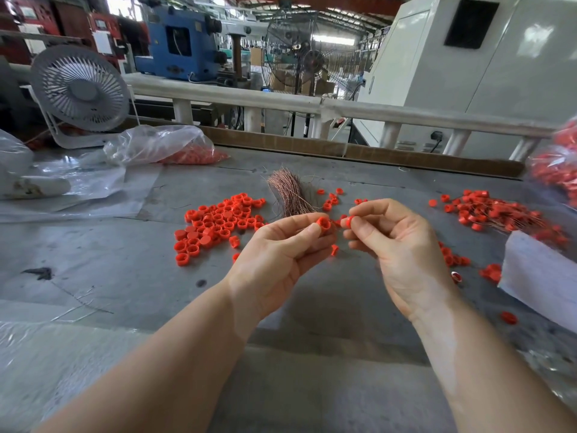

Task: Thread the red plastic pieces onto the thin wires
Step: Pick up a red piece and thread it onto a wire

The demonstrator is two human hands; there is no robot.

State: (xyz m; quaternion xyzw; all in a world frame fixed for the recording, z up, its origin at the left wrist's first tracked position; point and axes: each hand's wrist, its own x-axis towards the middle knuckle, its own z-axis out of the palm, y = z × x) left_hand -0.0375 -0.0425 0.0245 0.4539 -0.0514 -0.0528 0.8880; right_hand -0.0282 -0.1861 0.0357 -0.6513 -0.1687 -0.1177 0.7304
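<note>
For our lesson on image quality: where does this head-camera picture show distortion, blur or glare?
Head view: the long white railing bows with wide-angle distortion; the red plastic pieces in a bag at the right edge are smeared; glare glints on the clear plastic bag; the left hand and right hand are sharp and evenly lit.

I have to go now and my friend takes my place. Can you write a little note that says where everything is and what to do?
Left hand pinches one red cap; right hand pinches a smaller red piece. No wire is plainly visible between them.
Loose caps lie to the left, the wire bundle in the middle behind the hands.
Done: a pile of pieces with wires on the right.
Left: thread the held pieces, then the loose pile.
</note>
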